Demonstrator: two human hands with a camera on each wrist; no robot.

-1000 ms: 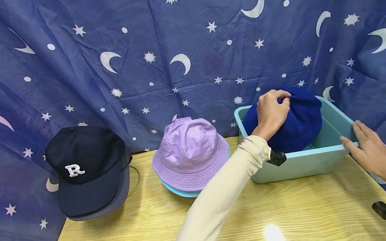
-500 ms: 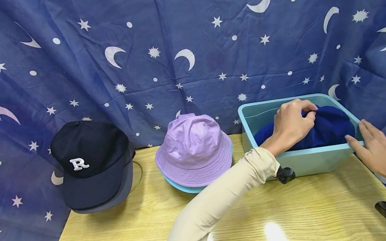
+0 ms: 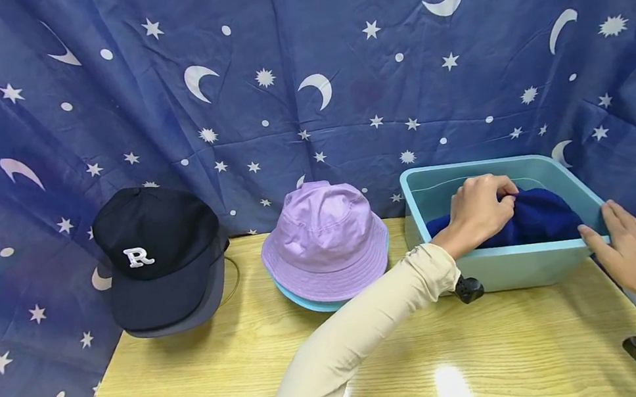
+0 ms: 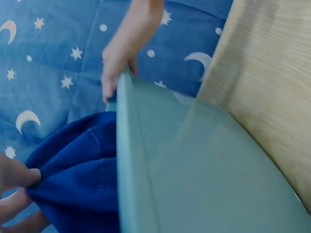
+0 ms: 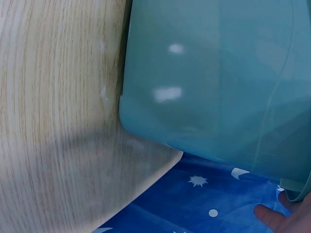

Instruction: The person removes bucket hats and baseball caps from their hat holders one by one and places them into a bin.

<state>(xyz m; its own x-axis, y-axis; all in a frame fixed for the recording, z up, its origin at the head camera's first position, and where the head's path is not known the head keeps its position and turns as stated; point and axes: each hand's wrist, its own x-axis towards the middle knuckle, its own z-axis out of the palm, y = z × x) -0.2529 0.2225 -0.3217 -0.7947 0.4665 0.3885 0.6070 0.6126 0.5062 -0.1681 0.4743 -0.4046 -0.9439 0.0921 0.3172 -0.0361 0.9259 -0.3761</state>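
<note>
A soft royal-blue cloth hat (image 3: 540,214) lies inside a light teal plastic bin (image 3: 529,265) at the right of the table; the front wall hides its lower part. My left hand (image 3: 480,208) reaches over the bin's front and pinches the hat's top; in the left wrist view, fingertips (image 4: 34,175) gather the fabric into folds. My right hand (image 3: 628,246) holds the bin's front right corner, its thumb at the front rim and its fingers along the right side. The right wrist view shows only part of that hand (image 5: 289,218) by the rim.
A lilac bucket hat (image 3: 326,240) sits atop a light-blue one (image 3: 307,302), left of the bin. Farther left, a navy cap (image 3: 158,258) with a white R rests over another dark brim. A star-and-moon curtain (image 3: 260,113) hangs behind the wooden table (image 3: 397,361).
The blue hat has gone from standing above the bin's rim to lying low inside it, with my left hand moving right and down. My right hand stays on the corner. The view has shifted slightly.
</note>
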